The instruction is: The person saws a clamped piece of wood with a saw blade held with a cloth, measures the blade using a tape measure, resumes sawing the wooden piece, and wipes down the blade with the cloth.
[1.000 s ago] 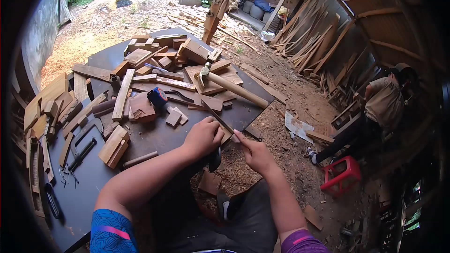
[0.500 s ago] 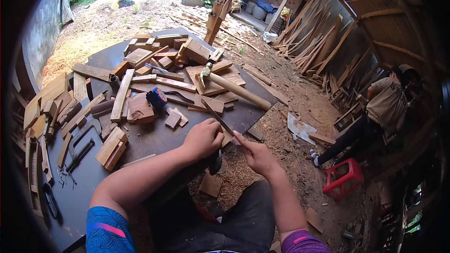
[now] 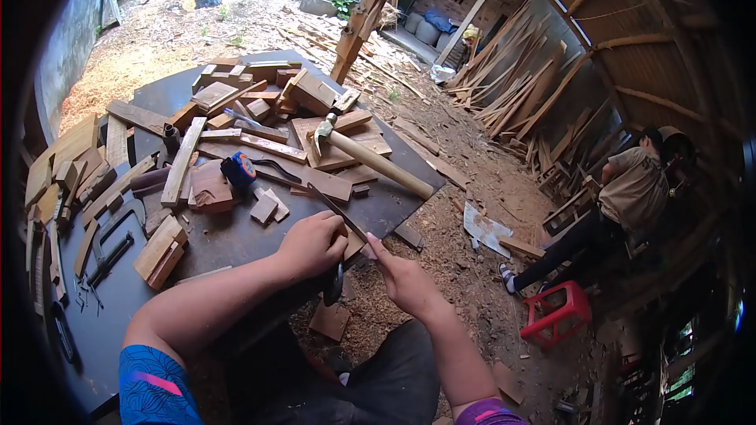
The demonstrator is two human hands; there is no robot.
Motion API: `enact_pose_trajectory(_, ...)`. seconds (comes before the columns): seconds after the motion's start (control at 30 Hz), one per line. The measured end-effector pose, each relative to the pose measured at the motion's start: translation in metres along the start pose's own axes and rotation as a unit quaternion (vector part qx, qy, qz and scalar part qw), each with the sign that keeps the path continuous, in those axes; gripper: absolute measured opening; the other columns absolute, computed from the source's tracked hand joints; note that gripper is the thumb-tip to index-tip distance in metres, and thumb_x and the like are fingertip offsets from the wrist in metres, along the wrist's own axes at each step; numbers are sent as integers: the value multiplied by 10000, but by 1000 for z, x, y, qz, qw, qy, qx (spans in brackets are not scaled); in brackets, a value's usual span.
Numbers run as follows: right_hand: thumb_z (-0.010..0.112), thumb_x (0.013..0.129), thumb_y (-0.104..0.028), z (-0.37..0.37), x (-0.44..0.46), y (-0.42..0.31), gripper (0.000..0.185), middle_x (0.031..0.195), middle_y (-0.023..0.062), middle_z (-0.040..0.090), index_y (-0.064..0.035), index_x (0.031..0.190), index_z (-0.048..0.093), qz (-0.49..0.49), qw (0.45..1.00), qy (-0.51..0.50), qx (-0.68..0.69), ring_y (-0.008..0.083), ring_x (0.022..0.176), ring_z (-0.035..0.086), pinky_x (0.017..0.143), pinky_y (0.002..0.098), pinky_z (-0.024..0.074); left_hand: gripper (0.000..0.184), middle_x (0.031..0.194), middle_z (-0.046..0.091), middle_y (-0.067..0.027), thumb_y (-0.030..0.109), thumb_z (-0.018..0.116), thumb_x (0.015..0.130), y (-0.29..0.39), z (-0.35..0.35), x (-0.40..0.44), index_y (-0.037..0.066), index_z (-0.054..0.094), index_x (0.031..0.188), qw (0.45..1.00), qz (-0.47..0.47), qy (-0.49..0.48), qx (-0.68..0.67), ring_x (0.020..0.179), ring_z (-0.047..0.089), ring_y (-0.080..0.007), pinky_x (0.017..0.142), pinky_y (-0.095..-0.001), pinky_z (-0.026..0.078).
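My left hand [image 3: 313, 244] is closed at the table's near edge, fingers curled beside a narrow dark file [image 3: 335, 206]; what they grip is hidden. A dark rounded part [image 3: 333, 285] hangs just below this hand. My right hand [image 3: 405, 279] is closed around the near end of the file, with the index finger stretched along it. The file slants up and left over the table corner. A pale strip of wood [image 3: 354, 246] shows between the hands. Beyond them lies a hammer [image 3: 370, 159] with its wooden handle toward the table's right corner.
A blue tape measure [image 3: 239, 169], a wooden block [image 3: 210, 187] and many offcuts lie on the dark table [image 3: 236, 240]. A C-clamp [image 3: 110, 252] is at left. Another person [image 3: 630, 189] stands at right near a red stool [image 3: 557, 315]. A post [image 3: 362, 20] rises behind.
The view has shifted, so the table and hands appear farther left and slightly lower. Both hands and the file keep nearly the same pose relative to each other.
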State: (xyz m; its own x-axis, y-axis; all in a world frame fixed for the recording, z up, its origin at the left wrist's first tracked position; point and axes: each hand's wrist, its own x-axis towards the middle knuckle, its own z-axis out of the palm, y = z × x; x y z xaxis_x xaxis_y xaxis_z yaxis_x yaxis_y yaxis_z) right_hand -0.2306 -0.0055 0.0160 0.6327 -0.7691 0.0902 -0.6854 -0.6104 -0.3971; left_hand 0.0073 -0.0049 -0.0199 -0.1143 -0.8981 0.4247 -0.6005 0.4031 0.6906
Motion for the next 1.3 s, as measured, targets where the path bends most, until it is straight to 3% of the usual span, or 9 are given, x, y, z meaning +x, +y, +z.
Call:
enact_pose_trajectory(0.1, 544, 1003, -2, 4, -33, 1, 585, 1111, 234, 721, -146, 1559, 429, -19, 995, 58, 78, 412, 974, 714, 849, 426, 559, 198, 928, 647, -184, 197, 583, 902, 3, -3, -2, 13, 655, 904, 1000, -2, -6, 6, 896, 664, -397, 822, -491, 540)
enact_pose_trajectory(0.3, 568, 988, 14, -17, -50, 16, 603, 1115, 224, 728, -162, 1552, 452, 2, 994, 41, 101, 390, 1003, 729, 870, 381, 557, 207, 937, 652, -179, 212, 565, 891, 5, 4, -1, 31, 659, 920, 999, -35, 6, 35, 901, 665, -390, 819, -487, 532)
enact_pose_trajectory(0.43, 559, 998, -3, -19, -31, -8, 603, 1114, 209, 735, -200, 1556, 444, 23, 1000, -19, -4, 374, 987, 730, 850, 412, 561, 202, 925, 655, -176, 216, 564, 890, 3, 3, 1, 42, 662, 921, 999, -32, -5, 35, 906, 666, -393, 816, -490, 533)
enact_pose_trajectory(0.6, 542, 999, 5, -5, -67, -3, 587, 1158, 204, 727, -171, 1551, 450, 5, 994, 73, 75, 359, 1029, 726, 856, 420, 563, 188, 927, 655, -173, 209, 585, 886, 1, -1, -2, 39, 659, 924, 1000, -13, -12, 14, 910, 665, -393, 820, -484, 535)
enact_pose_trajectory(0.7, 526, 994, 24, -6, -71, 2, 591, 1157, 206, 724, -172, 1547, 457, 5, 996, 70, 47, 375, 1028, 719, 857, 417, 563, 187, 927, 654, -173, 207, 585, 888, 1, 3, 0, 38, 658, 922, 999, -25, -1, 21, 909, 665, -392, 822, -485, 535)
enact_pose_trajectory(0.9, 534, 986, 25, 0, 1, -3, 598, 1131, 222, 719, -168, 1546, 457, 5, 1000, 10, 18, 412, 996, 704, 852, 406, 564, 179, 936, 653, -167, 197, 594, 881, 3, 0, -2, 41, 662, 934, 999, -17, -15, 29, 909, 669, -387, 818, -481, 540)
enact_pose_trajectory(1.07, 532, 993, 17, -6, -51, -2, 590, 1132, 218, 723, -165, 1549, 456, 31, 999, 18, 39, 395, 978, 716, 838, 395, 558, 173, 935, 653, -168, 187, 602, 878, -3, 0, -3, 36, 662, 938, 1000, 1, -14, 18, 911, 670, -378, 826, -473, 541)
enact_pose_trajectory(1.13, 539, 990, 21, -11, -60, -3, 581, 1136, 209, 727, -150, 1541, 468, -14, 996, 65, 60, 388, 968, 720, 841, 400, 556, 175, 936, 653, -169, 189, 600, 880, -1, -2, -2, 35, 660, 937, 1000, -18, -10, 21, 910, 669, -379, 826, -473, 541)
enact_pose_trajectory(1.3, 550, 979, 34, 0, -1, -9, 582, 1109, 229, 711, -145, 1529, 485, -12, 998, 50, 31, 397, 941, 715, 814, 419, 552, 191, 925, 647, -181, 193, 572, 903, 4, -4, -1, 17, 642, 925, 1000, -15, -23, 16, 897, 666, -398, 831, -492, 541)
